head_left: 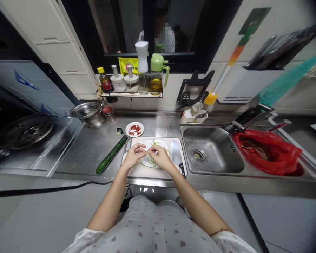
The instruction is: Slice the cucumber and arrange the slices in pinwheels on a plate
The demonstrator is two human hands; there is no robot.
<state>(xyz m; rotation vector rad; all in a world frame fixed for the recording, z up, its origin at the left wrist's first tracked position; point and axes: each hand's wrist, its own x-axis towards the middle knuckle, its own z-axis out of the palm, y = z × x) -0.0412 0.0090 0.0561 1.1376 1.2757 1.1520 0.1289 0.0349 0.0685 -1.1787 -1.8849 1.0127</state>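
Over the white plate, my left hand and my right hand meet with thumbs and fingertips pinched together. Whatever lies between the fingertips is too small to make out. Curved green-edged cucumber slices are laid out on the plate, partly hidden by my hands. Beneath the plate is a pale cutting board. A kitchen knife rests on the board's right side, its black handle toward me. To the left, a long cucumber lies on the steel counter.
Behind the board sit a small dish of chopped red pieces and cucumber scraps. A steel pot stands back left, below a seasoning rack. At right are a sink and a red plastic bag.
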